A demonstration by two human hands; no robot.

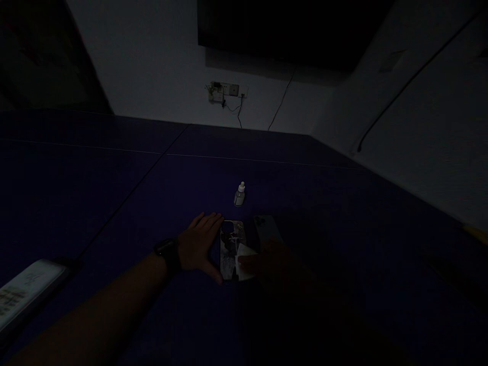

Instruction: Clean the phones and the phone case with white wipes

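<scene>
The case (227,260) is lying on the table (190,188) between my hands. From here I'm judging wiping under way, but am not managing to tell how much is left. My right hand (270,256) is pinching the cloth (244,250) against it; my left hand (196,244) is framing its left edge, thumb splayed wide.

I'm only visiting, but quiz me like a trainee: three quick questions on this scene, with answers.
1. Choose: the right hand holds (a) a pen, (b) a white wipe, (c) a key.
2. True or false: the small bottle lies on its side.
3. Fill in: behind the left hand, the wrist wears a dark ____.

Key: 1. b. 2. False; it stands upright. 3. Watch.
</scene>
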